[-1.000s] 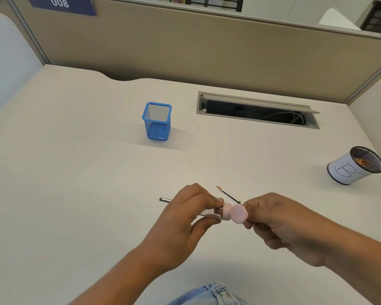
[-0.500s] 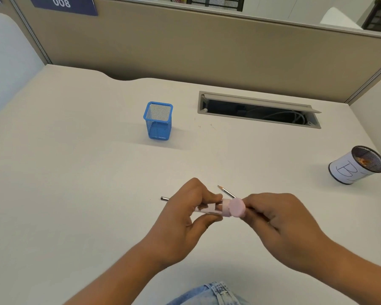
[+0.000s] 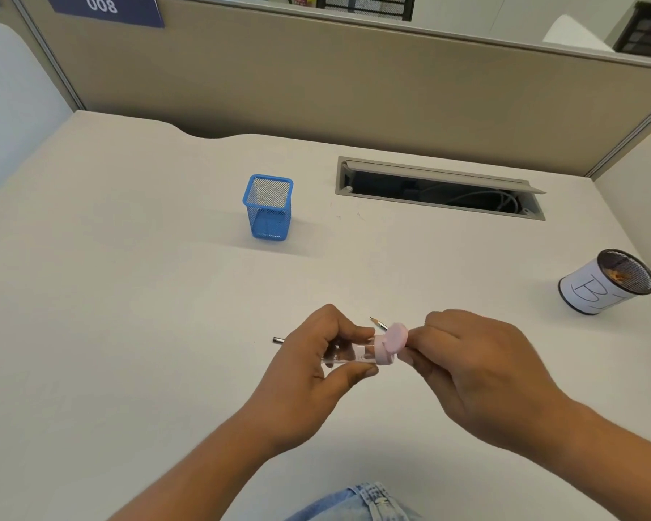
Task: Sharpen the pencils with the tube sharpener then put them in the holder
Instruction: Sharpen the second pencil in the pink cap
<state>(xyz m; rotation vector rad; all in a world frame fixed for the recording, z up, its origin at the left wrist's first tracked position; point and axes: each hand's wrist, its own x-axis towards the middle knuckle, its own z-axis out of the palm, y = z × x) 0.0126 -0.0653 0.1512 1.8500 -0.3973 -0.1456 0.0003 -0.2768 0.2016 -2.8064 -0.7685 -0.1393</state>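
My left hand [image 3: 316, 366] grips the clear body of the tube sharpener [image 3: 358, 355], held level above the desk. My right hand [image 3: 466, 374] pinches the sharpener's round pink lid [image 3: 396, 338], which stands tilted off its pink collar. Behind my hands a sharpened pencil tip [image 3: 378, 323] pokes out on the desk. To the left a metal pencil end [image 3: 278, 339] shows; the rest is hidden by my left hand. The blue mesh holder [image 3: 267, 208] stands upright further back and looks empty.
A round mesh cup wrapped in white paper [image 3: 606, 285], with shavings inside, sits at the right. An open cable slot [image 3: 440, 189] is cut into the back of the desk [image 3: 128, 276]. A beige partition bounds the far edge.
My right hand has closed in on the pink lid and turned its back upward. The lid now sits tilted off the collar. The left hand has kept hold of the tube.
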